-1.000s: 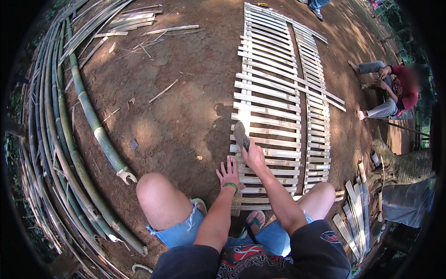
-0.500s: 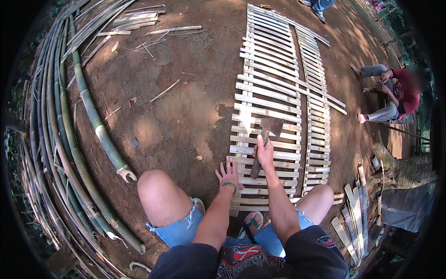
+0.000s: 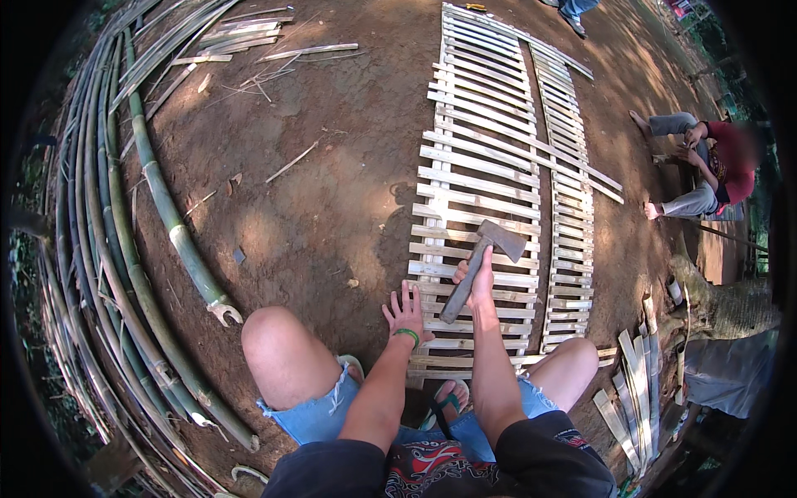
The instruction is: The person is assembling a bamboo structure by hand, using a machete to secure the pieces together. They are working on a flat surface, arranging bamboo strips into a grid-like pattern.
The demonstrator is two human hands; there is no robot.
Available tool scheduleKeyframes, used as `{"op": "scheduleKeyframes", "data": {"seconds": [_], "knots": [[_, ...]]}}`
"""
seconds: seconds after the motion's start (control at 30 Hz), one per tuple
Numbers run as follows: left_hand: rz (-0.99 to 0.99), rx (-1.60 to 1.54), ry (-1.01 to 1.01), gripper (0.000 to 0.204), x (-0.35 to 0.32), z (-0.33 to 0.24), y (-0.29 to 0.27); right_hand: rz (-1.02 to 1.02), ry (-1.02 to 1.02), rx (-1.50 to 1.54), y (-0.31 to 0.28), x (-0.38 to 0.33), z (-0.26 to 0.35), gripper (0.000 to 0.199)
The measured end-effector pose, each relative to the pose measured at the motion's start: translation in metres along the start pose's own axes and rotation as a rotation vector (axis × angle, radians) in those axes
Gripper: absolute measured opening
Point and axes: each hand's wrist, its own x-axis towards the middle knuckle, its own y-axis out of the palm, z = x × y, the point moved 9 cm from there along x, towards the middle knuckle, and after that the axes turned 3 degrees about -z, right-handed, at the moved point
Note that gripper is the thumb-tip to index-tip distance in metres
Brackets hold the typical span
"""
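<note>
A hatchet [image 3: 506, 241] with a dark wooden handle is gripped in my right hand [image 3: 479, 276]. Its blade points to the right, above the near part of a slatted bamboo panel [image 3: 479, 177]. Pale split slats lie crosswise on long rails in this panel. My left hand [image 3: 405, 312], a green band at its wrist, has its fingers spread at the panel's near left edge. Whether its palm presses on the slats or the ground I cannot tell.
A second, narrower slatted panel [image 3: 568, 241] lies alongside on the right. Bamboo poles [image 3: 106, 249] are piled at the left, with a cut green pole [image 3: 179, 236] beside them. Split strips [image 3: 638, 394] lean at the lower right. A person [image 3: 706, 162] sits at the right.
My right hand has turned the hatchet, so its head now sits farther right and slightly lower, with the handle slanting more. My left hand stays in nearly the same place.
</note>
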Motion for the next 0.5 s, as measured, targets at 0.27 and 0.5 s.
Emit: {"op": "scheduleKeyframes", "data": {"seconds": [0.27, 0.5], "knots": [[0.004, 0.001, -0.008, 0.151, 0.001, 0.001, 0.000, 0.081, 0.122, -0.555, 0.027, -0.003, -0.022, 0.059], [0.002, -0.023, 0.029, 0.152, 0.003, -0.017, 0.000, -0.134, 0.049, -0.630, -0.018, 0.027, -0.024, 0.065]]}}
